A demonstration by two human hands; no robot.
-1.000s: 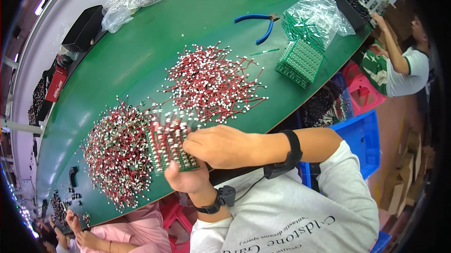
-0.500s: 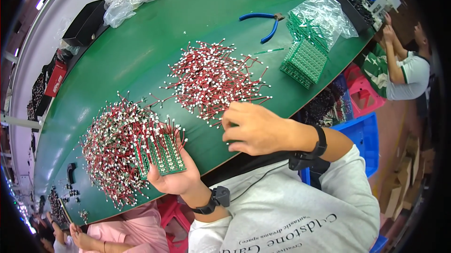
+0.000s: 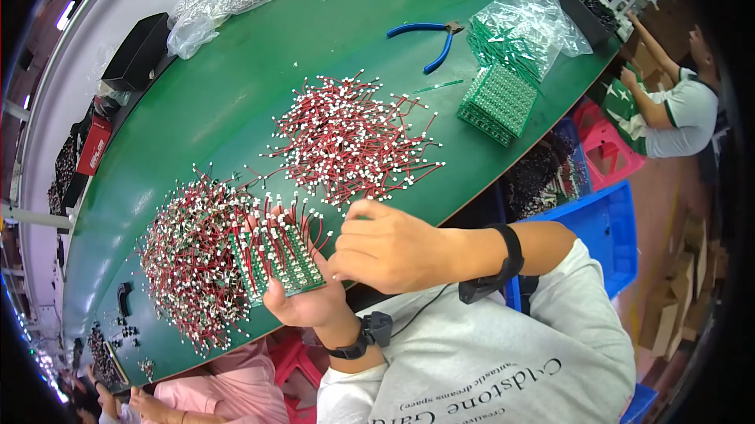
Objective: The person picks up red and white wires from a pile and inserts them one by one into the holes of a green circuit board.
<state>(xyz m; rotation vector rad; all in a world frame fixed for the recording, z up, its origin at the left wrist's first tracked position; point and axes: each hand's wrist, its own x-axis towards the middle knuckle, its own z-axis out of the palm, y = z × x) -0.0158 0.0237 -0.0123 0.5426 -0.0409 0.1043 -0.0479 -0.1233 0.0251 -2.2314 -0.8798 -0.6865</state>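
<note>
A green circuit board panel (image 3: 297,270) with rows of white connectors lies tilted in my left hand (image 3: 311,307), the thumb along its near edge. Short red wires with white plugs stand up from much of the panel. Beside its right edge is my right hand (image 3: 387,247), its fingers curled together; whatever they hold is hidden. Ahead of both hands spreads a heap of loose red cables with white plugs (image 3: 350,137). Against the panel's left side rests a larger heap of wired parts (image 3: 193,259).
Blue-handled pliers (image 3: 445,50) lie toward the far side. To the right stand stacked green panels (image 3: 499,101), by a clear plastic bag (image 3: 543,19) and a black bin (image 3: 578,3). A blue crate (image 3: 605,239) sits below the table edge. Co-workers sit at left and right.
My right hand has moved left and down from the cable heap to the panel's right edge. The left hand still holds the panel. The whole view has shifted slightly.
</note>
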